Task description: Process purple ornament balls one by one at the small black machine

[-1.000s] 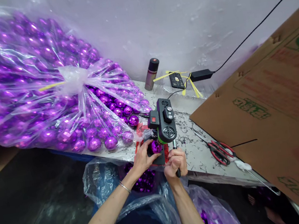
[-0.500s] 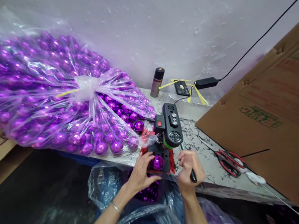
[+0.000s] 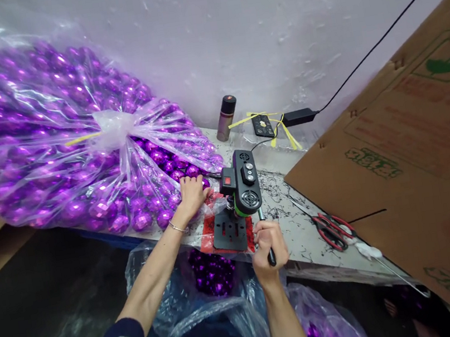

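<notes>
My left hand [image 3: 190, 191] reaches out to the open end of the big clear bag of purple faceted balls [image 3: 56, 143]. Its fingers curl over a purple ball [image 3: 205, 182] at the bag's mouth. My right hand [image 3: 264, 241] is closed around the black lever handle [image 3: 269, 252] of a small black and green bench press [image 3: 242, 185]. The press's black base plate [image 3: 229, 230] lies bare on a red mat, with nothing under the head.
Red-handled scissors [image 3: 333, 229] lie right of the press on the scratched white table [image 3: 298, 236]. A large cardboard sheet [image 3: 410, 163] leans at the right. A spray can [image 3: 225, 118], a power strip and an adapter stand by the wall. Bags with purple balls [image 3: 213, 271] hang below the table edge.
My left hand has left the base plate, where it held a purple ball, and moved up-left to the bag. The ball is gone from the plate. My right hand stays on the lever.
</notes>
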{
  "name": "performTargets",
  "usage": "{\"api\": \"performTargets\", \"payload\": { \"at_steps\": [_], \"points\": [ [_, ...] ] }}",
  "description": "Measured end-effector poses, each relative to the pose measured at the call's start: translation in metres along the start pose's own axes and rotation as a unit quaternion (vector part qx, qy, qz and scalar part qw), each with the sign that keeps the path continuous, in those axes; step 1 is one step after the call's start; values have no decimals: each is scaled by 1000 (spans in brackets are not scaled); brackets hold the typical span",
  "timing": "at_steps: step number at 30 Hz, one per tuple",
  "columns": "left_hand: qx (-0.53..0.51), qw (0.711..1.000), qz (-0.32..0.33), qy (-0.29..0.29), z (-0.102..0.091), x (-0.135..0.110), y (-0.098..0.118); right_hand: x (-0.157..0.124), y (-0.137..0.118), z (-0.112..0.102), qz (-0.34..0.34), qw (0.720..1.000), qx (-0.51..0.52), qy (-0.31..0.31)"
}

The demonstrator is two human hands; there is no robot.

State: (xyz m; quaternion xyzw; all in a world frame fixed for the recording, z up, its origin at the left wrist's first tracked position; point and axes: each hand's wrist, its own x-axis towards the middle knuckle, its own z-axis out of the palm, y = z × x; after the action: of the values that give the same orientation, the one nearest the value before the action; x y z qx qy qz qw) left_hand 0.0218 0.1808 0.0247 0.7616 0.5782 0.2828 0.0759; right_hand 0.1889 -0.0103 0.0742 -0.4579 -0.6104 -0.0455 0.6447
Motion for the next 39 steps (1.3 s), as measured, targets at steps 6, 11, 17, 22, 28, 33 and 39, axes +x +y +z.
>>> {"api": "performTargets", "payload": {
  "at_steps": [6, 11, 17, 22, 28, 33, 39],
  "points": [
    [-256, 965, -36, 47, -22, -77, 11, 19, -14, -1, 50, 999, 10, -10],
    [-411, 907, -83, -24, 4, -144, 39, 35, -24, -1, 87, 996, 0, -10],
    [-328, 944, -18, -25, 30, -146, 46, 34, -23, -1, 74, 997, 4, -12],
    [-285, 957, 49, -25, 35, -138, 45, 31, -23, -1, 64, 998, 11, -9],
    [-290, 954, 70, -21, 44, -139, 43, 24, -21, -3, 65, 998, -10, -16],
    [-297, 950, 91, 2, 46, -140, 41, -2, -4, 2, 32, 999, -23, -2],
    [-287, 954, 90, 10, 45, -140, 42, -24, 16, 13, -14, 999, -18, 40]
  ]
}}
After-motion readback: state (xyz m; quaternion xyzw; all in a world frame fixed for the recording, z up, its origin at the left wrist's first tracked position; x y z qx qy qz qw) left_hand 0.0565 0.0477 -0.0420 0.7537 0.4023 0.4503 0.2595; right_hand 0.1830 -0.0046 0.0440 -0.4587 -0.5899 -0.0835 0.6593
